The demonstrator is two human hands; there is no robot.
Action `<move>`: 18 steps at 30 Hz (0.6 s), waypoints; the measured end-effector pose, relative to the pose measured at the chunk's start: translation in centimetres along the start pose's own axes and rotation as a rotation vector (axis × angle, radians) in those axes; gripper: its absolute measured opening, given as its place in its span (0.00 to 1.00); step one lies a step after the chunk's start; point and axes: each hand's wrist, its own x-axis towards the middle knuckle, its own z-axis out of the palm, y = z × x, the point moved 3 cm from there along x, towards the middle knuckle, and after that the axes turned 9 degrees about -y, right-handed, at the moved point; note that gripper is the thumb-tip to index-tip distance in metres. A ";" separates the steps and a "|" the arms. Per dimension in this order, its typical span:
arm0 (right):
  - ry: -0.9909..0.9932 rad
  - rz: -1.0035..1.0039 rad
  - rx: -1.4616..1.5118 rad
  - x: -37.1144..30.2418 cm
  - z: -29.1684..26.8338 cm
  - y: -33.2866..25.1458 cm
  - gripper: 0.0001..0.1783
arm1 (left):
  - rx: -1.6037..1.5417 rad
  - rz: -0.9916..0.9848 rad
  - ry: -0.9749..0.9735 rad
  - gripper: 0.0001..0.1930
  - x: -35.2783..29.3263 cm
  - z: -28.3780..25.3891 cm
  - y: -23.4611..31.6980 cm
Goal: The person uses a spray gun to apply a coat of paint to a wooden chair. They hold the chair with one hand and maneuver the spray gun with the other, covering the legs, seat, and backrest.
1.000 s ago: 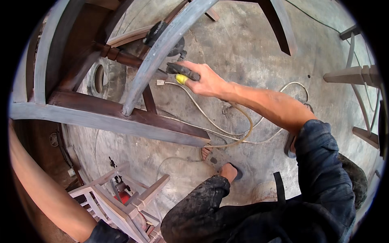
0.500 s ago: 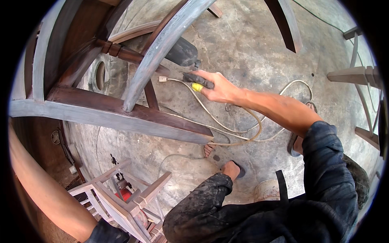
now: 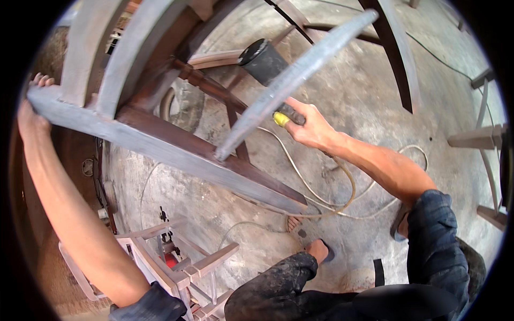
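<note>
A wooden chair [image 3: 176, 152], dark brown with grey-white edges, is tilted across the left and middle of the view. My left hand [image 3: 36, 109] is closed around the far-left end of its long grey rail, fingers curled over the top. My right hand [image 3: 310, 125] grips the handle of a spray gun [image 3: 293, 113] with a black cup [image 3: 262, 60]. The curved grey chair piece [image 3: 300, 83] crosses in front of the gun and hides part of it. A bright yellow patch [image 3: 280, 119] shows at the thumb. A pale hose [image 3: 350, 184] hangs below this hand.
A smaller wooden chair frame [image 3: 176, 267] stands at lower left. A round tyre-like object [image 3: 182, 107] lies behind the chair. More chair legs [image 3: 474, 140] stand at the right. A pale cable [image 3: 289, 155] loops over the concrete floor [image 3: 369, 96] near my feet.
My left hand has come into view, holding the rail end. The chair appears farther right and lower, its rail more slanted. The gun's black cup now shows more fully, pointing up and left.
</note>
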 end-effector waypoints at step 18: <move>0.100 0.016 -0.069 -1.9 -0.5 -1.3 0.27 | 0.010 0.118 0.071 0.10 -3.3 8.6 -4.9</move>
